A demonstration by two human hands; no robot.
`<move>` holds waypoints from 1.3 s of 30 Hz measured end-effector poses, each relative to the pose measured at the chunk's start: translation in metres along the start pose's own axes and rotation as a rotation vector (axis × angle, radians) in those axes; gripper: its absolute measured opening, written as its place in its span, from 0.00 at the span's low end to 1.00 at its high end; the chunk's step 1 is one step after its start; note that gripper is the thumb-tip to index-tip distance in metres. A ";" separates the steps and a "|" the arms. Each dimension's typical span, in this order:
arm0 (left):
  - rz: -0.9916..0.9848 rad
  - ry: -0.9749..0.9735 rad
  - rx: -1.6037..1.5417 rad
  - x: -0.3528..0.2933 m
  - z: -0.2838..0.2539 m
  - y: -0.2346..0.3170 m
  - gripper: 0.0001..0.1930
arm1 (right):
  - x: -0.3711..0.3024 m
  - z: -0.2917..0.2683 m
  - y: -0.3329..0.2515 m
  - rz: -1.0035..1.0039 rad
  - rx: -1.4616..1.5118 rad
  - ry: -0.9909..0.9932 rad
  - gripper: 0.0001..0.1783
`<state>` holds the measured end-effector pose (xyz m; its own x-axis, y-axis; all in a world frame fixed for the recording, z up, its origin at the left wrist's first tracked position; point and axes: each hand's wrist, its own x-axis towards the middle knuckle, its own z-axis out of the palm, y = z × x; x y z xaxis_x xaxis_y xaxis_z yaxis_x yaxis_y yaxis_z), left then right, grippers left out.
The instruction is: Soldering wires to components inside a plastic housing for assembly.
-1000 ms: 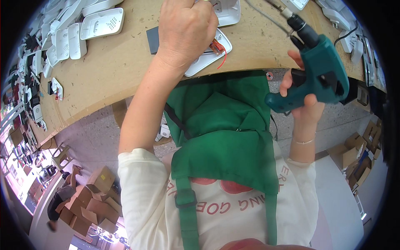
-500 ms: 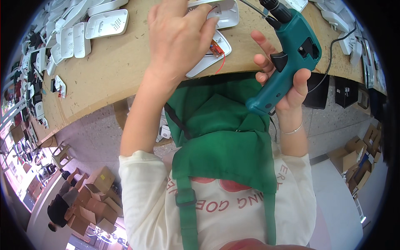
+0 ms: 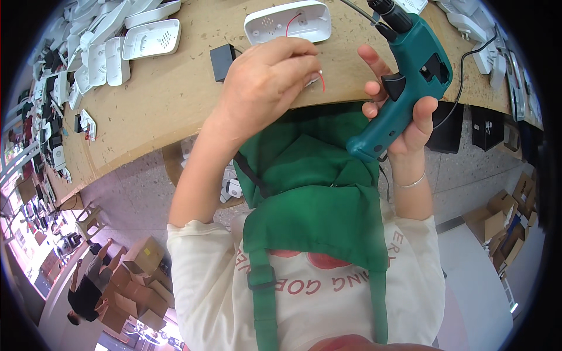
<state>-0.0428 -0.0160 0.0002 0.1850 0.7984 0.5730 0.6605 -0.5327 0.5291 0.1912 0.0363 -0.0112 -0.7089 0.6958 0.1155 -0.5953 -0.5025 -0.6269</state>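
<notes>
My left hand point(image 3: 263, 85) is closed over the table's near edge, fingers curled round a small white plastic piece point(image 3: 314, 80), mostly hidden beneath them. A red wire point(image 3: 323, 83) sticks out by the fingertips. Just beyond lies an open white plastic housing point(image 3: 319, 29) with speaker holes and a red wire inside. Beside the wrist is a black rectangular block point(image 3: 222, 62) with a thin lead. My right hand point(image 3: 413, 126) holds a teal electric screwdriver point(image 3: 404, 88) by its handle, chuck pointing away; the thumb and fingers lie on either side, fingers off the black trigger.
White plastic housings point(image 3: 152, 40) pile up at the far left, with more white parts point(image 3: 468, 26) at the far right. A black cable point(image 3: 462, 79) curves by the screwdriver. Cardboard boxes point(image 3: 137, 286) and another person point(image 3: 88, 292) are at the lower left.
My left hand has drawn back toward me and closed, uncovering the housing and the black block. The white cover with the red circuit board no longer shows. My right hand stays nearly still.
</notes>
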 end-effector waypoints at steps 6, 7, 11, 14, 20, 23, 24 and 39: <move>-0.283 0.121 0.016 0.007 0.014 0.001 0.06 | -0.004 -0.006 0.002 -0.091 0.086 -0.021 0.49; -0.283 0.119 0.013 0.008 0.016 0.001 0.06 | -0.006 -0.007 0.001 -0.094 0.081 -0.016 0.49; -0.297 0.148 0.066 0.013 0.021 0.002 0.05 | -0.014 -0.008 -0.005 -0.097 0.036 0.018 0.48; -0.248 0.166 0.114 0.014 0.021 0.000 0.05 | -0.022 -0.005 -0.012 -0.068 -0.071 0.111 0.50; -0.244 0.217 0.172 0.013 0.023 -0.002 0.03 | -0.043 -0.004 -0.022 -0.119 -0.329 0.223 0.51; -0.225 0.252 0.277 0.012 0.022 -0.004 0.02 | -0.057 -0.002 -0.028 -0.058 -0.462 0.255 0.50; -0.195 0.262 0.359 0.012 0.021 -0.005 0.02 | -0.061 0.003 -0.029 -0.068 -0.554 0.328 0.49; -0.142 0.181 0.369 0.033 0.009 -0.002 0.02 | -0.077 0.026 -0.021 -0.030 -1.102 0.371 0.34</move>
<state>-0.0310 0.0138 0.0123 -0.0351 0.7769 0.6286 0.8922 -0.2591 0.3700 0.2484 -0.0201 0.0133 -0.4372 0.8990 0.0231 0.1708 0.1082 -0.9793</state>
